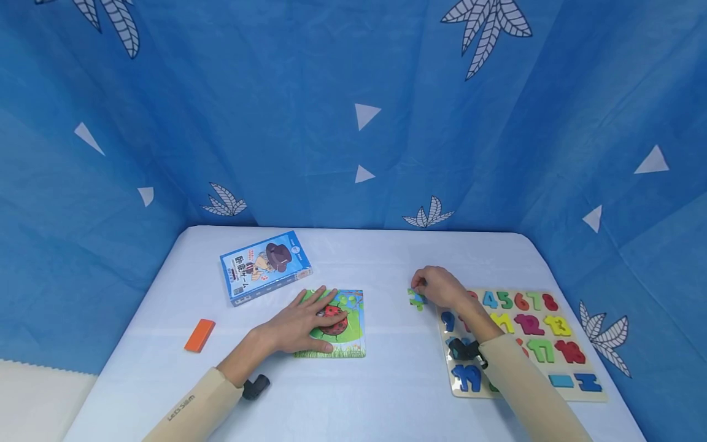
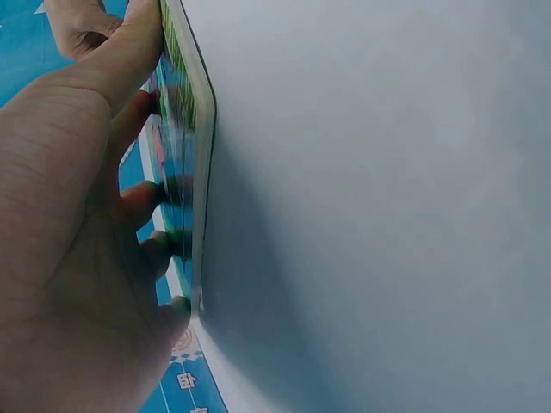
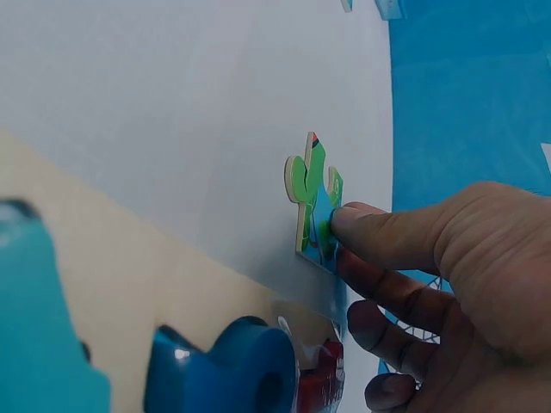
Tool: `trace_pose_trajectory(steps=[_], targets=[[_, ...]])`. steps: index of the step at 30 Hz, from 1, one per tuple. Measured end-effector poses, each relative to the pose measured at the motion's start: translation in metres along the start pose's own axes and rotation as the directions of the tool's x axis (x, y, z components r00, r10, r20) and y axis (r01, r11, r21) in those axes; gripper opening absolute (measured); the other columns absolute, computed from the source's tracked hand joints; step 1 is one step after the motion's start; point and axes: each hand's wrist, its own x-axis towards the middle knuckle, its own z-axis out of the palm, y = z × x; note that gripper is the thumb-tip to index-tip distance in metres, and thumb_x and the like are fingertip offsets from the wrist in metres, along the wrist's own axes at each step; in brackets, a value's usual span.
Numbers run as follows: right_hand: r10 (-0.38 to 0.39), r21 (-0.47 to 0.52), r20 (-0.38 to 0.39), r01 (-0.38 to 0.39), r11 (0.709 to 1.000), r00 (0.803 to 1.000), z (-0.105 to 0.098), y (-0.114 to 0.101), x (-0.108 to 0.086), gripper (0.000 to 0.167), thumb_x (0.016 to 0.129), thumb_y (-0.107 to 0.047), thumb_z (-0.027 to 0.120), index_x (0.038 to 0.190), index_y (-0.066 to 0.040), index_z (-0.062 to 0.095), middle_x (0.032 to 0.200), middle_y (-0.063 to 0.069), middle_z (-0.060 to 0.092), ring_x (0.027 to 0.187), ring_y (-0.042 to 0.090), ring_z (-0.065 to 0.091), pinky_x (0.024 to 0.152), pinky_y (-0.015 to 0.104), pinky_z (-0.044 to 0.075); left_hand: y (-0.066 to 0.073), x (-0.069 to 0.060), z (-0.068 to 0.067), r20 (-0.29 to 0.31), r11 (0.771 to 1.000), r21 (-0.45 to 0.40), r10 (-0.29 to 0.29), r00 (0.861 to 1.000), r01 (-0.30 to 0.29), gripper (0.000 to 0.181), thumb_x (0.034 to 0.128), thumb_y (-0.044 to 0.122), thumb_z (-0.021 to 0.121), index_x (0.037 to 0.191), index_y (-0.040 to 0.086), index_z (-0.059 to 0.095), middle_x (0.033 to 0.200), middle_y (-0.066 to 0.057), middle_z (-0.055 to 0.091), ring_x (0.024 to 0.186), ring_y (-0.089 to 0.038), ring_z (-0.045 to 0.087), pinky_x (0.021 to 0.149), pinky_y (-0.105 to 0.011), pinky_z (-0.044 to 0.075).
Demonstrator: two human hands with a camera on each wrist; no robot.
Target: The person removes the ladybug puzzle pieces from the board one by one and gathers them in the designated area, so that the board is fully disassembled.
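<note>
A blue curtain is hanging behind the work and at both sides. In front of it, a white table is carrying all the things. The biggest of these is the number board, which is lying at the right and is passing partly under the right forearm. At the left, toward the back, a blue box with a cartoon figure in a hat is lying at a slant. The left hand is spreading its fingers wide and nearly straight; it is touching the ladybird puzzle from above and is not gripping it. This puzzle is lying near the middle of the table, just beside the box. The right hand is almost closing, thumb against finger, and is pinching a small puzzle piece. An orange block is resting alone at the left. The smallest, the puzzle piece, is showing green and blue; it is standing tilted near the number board's far left corner, well apart from the ladybird puzzle.
</note>
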Motion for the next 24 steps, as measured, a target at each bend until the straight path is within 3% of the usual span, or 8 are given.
trace_pose_trajectory(steps=[24], targets=[[0.026, -0.009, 0.018, -0.025, 1.000, 1.000, 0.0014, -0.0010, -0.0022, 0.012, 0.095, -0.006, 0.067, 0.094, -0.017, 0.073, 0.088, -0.003, 0.065, 0.084, 0.018, 0.056, 0.081, 0.037, 0.050, 0.0012, -0.0012, -0.0020, -0.030, 1.000, 0.020, 0.005, 1.000, -0.004, 0.075, 0.0888, 0.071, 0.058, 0.154, 0.039, 0.039, 0.169, -0.007, 0.016, 0.155, -0.034, 0.009, 0.120, -0.064, 0.014]])
